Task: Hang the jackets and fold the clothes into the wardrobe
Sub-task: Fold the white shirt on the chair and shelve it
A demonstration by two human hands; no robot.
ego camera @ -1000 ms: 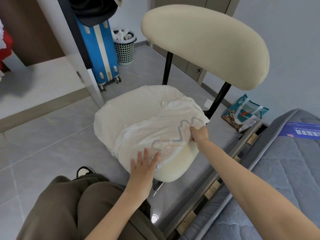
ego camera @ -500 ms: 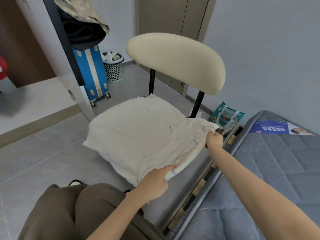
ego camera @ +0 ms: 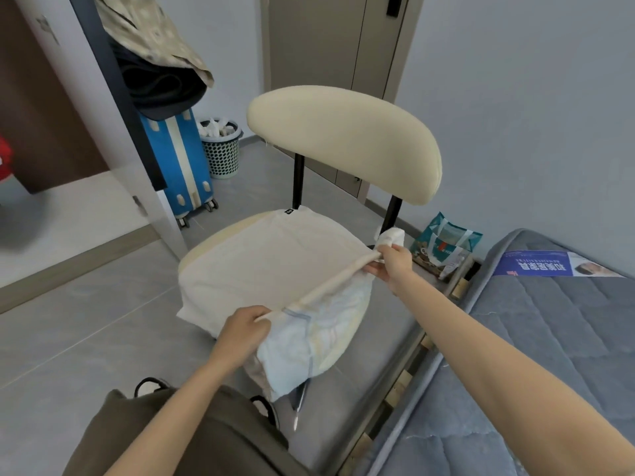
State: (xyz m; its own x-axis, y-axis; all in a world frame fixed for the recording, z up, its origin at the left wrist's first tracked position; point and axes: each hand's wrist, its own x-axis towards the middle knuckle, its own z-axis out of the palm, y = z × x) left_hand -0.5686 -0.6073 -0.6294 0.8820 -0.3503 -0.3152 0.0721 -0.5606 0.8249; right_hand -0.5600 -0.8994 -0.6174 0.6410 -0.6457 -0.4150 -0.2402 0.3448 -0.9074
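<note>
Shirt (ego camera: 268,262) on chair (ego camera: 343,142), blk tag (ego camera: 289,211) illegible

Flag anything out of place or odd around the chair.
A teal printed bag lies on the floor between the chair and the mattress, which leaves wooden slats exposed along its edge.

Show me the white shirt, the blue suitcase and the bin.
white shirt (ego camera: 275,262), head view, flat spread middle.
blue suitcase (ego camera: 180,159), head view, front shell.
bin (ego camera: 221,159), head view, perforated side wall.
</note>
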